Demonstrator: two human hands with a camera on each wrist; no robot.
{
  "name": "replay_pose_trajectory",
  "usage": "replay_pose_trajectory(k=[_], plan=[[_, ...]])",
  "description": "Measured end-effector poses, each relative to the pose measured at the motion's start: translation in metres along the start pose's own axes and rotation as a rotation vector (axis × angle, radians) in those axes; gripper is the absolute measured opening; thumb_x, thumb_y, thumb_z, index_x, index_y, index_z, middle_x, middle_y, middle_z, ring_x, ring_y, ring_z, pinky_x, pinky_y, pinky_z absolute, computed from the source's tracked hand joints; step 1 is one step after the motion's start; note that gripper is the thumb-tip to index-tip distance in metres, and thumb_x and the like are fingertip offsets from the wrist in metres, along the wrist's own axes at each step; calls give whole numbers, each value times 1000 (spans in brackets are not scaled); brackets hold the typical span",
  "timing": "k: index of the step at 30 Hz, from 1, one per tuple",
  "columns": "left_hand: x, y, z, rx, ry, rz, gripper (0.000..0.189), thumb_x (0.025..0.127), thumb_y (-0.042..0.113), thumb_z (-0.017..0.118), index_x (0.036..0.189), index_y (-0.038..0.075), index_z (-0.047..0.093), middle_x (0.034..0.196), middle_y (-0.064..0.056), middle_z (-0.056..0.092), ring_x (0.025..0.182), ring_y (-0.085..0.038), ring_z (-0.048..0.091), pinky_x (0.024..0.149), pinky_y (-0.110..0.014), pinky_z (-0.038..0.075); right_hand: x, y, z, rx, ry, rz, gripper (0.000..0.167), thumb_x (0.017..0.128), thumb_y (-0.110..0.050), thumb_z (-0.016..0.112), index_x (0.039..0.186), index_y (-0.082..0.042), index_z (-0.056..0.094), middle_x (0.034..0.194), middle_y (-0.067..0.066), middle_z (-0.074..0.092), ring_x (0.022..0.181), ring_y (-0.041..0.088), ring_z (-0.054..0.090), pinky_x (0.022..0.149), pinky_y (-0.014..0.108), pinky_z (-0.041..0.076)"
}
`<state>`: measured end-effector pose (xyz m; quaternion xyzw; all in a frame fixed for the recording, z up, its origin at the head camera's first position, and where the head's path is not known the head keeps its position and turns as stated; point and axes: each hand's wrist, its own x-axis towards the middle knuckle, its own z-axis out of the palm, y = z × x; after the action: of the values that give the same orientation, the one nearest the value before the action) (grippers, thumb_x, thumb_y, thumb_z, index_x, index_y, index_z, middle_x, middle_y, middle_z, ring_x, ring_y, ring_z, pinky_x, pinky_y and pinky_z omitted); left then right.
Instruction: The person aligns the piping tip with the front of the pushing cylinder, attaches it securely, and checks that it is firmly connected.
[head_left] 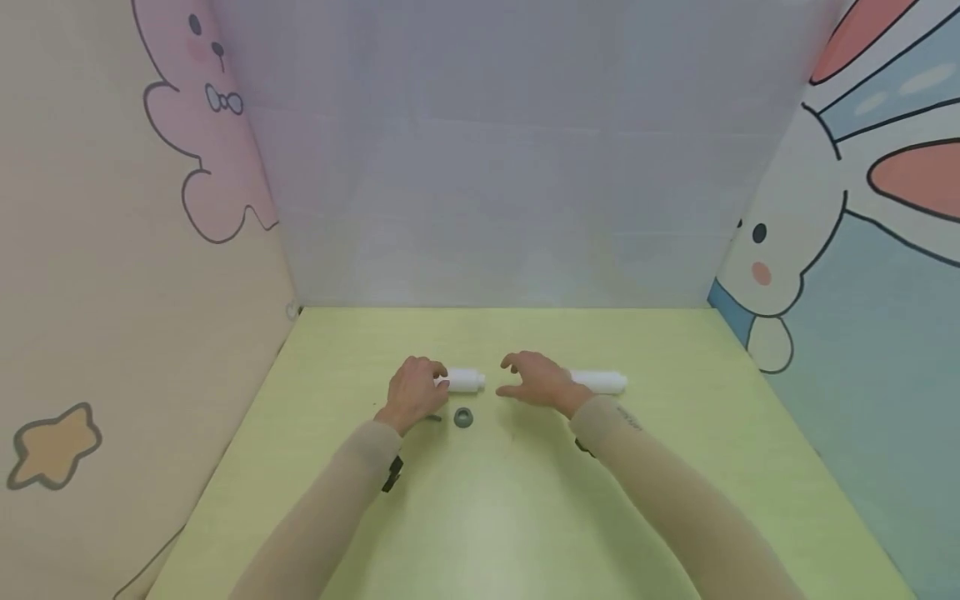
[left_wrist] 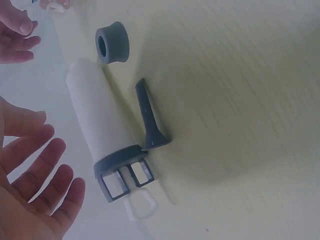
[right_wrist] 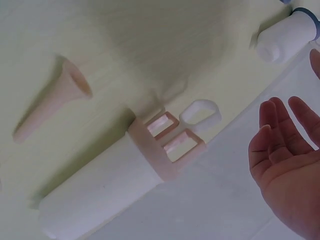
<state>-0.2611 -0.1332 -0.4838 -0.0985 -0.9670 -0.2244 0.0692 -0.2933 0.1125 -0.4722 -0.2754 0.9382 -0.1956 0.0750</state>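
Note:
Two white syringe-like tubes lie on a pale green table (head_left: 495,517). The left tube (head_left: 467,381) has a grey finger flange (left_wrist: 120,167); a grey ring (left_wrist: 112,42) and a grey nozzle (left_wrist: 149,117) lie beside it. My left hand (head_left: 416,390) hovers at its flanged end, fingers (left_wrist: 47,172) spread and apart from the tube. The right tube (head_left: 600,382) has a pink flange (right_wrist: 167,142), with a pink nozzle (right_wrist: 50,105) lying near it. Between the two tubes my right hand (head_left: 534,382) is held with relaxed fingers (right_wrist: 280,135), holding nothing.
Walls close the table in on three sides: a plain grey back panel (head_left: 495,167) and cartoon-printed side panels (head_left: 112,250). The grey ring (head_left: 463,417) sits just in front of the left tube. Bare green surface stretches toward me.

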Motion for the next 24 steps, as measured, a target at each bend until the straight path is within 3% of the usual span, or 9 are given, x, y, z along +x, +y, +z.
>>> replay_pose_trajectory(k=[4, 7, 12, 18, 24], plan=[[-7, -7, 3, 16, -30, -45, 14, 85, 17, 65, 93, 11, 75, 86, -2, 63, 80, -20, 57, 60, -33, 46, 2, -6, 10, 27, -46, 5, 49, 86, -36, 70, 123, -6, 58, 112, 10, 62, 103, 25, 58, 91, 50, 39], [-10, -9, 4, 1, -53, -64, 15, 85, 16, 66, 95, 10, 75, 89, -3, 64, 78, -20, 58, 55, -31, 46, 4, -7, 19, 24, -56, -27, 47, 86, -33, 71, 121, -5, 59, 109, 9, 62, 102, 25, 58, 91, 47, 40], [-13, -9, 3, 5, -80, -68, 18, 81, 13, 67, 98, 8, 75, 97, -7, 64, 84, -22, 59, 60, -34, 48, 8, -11, 29, 31, -44, -85, 43, 85, -28, 72, 117, -1, 60, 104, 13, 64, 98, 26, 60, 86, 39, 45], [-17, -15, -1, 94, -152, -135, 30, 78, 15, 70, 107, 9, 73, 108, -9, 62, 95, -26, 58, 70, -41, 49, 11, -22, 37, 36, -78, -76, 42, 86, -28, 72, 117, -2, 61, 103, 12, 64, 96, 25, 59, 84, 39, 46], [-24, -26, 1, 91, -226, -178, 33, 77, 17, 76, 109, 11, 72, 110, -9, 65, 86, -23, 59, 62, -37, 48, 15, -31, 50, 40, -107, -46, 44, 84, -27, 73, 120, -5, 60, 102, 10, 62, 93, 22, 58, 80, 37, 46]])
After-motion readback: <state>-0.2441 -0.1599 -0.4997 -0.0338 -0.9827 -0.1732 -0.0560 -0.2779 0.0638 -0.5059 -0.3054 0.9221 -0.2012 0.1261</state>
